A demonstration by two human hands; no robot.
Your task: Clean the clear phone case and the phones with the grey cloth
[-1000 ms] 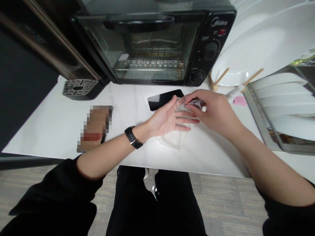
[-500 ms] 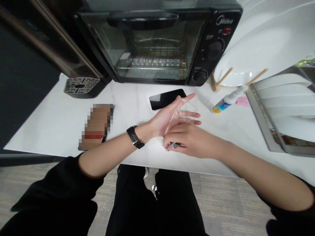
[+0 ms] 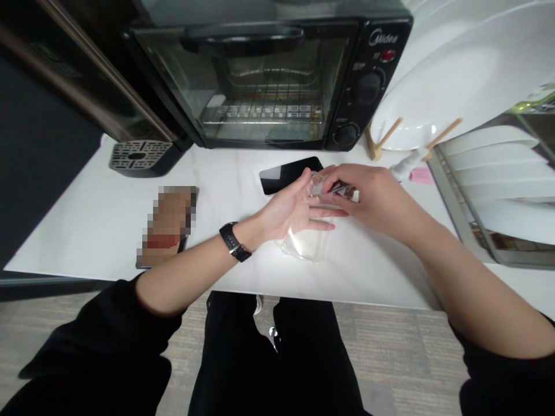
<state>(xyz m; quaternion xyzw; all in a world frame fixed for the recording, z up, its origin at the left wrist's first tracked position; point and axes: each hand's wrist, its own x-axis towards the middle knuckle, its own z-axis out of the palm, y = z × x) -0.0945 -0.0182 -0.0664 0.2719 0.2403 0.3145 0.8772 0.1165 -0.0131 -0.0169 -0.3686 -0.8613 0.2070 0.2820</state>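
A clear phone case [image 3: 307, 245] lies across my left hand [image 3: 286, 211], which supports it with the thumb at its upper edge and the other fingers stretched behind it. My right hand [image 3: 373, 190] pinches a small crumpled grey-and-white piece [image 3: 350, 192], perhaps a cloth or wipe, against the upper end of the case. Its exact kind is hard to make out. Just behind my left hand, a black phone [image 3: 286, 175] rests flat on the white counter [image 3: 243, 185].
A toaster oven [image 3: 260, 86] stands at the back, beside a machine with a drip tray [image 3: 139, 156]. A blurred-out phone-shaped object [image 3: 167, 225] lies left. To the right are a spray bottle [image 3: 407, 164], a pink slip [image 3: 420, 175], large white plates [image 3: 459, 81] and a dish rack [image 3: 472, 219].
My right hand has moved up and away from me, from the case's near end to its upper end, with the crumpled piece still in it. The case now faces up more fully.
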